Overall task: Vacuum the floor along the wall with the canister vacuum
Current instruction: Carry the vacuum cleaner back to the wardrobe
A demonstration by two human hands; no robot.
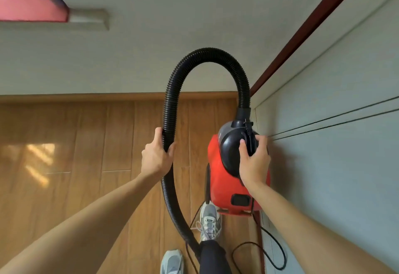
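Right hand (254, 161) wraps the black carry handle (250, 142) on top of the red canister vacuum (218, 178), fingers curled over it and thumb on the near side, a firm closed grip. The body hangs close to the pale panel (334, 144) on the right and looks lifted clear of the wood floor (86, 144), though contact underneath is hidden. Likely a carry to get the unit into position by the wall, not suction work yet. Left hand (156, 155) closes round the black ribbed hose (207, 54) partway along, thumb on one side and fingers on the other. The hose rises from the port at the canister's front, arches high, passes through that hand and drops toward the feet. Holding it there probably stops the loop swinging or dragging while the canister is carried. The nozzle end runs behind the leg and is out of sight, so I cannot tell whether it touches the floor. The power cord (280, 250) lies in a loose curl on the floor at lower right, near the panel and behind the canister; a trip or snag risk when stepping. One shoe (209, 222) is planted just below the canister, the other shoe (172, 260) nearer the bottom edge. The baseboard (108, 97) and wall (151, 47) ahead mark the strip to clean; no vacuuming pass looks started.
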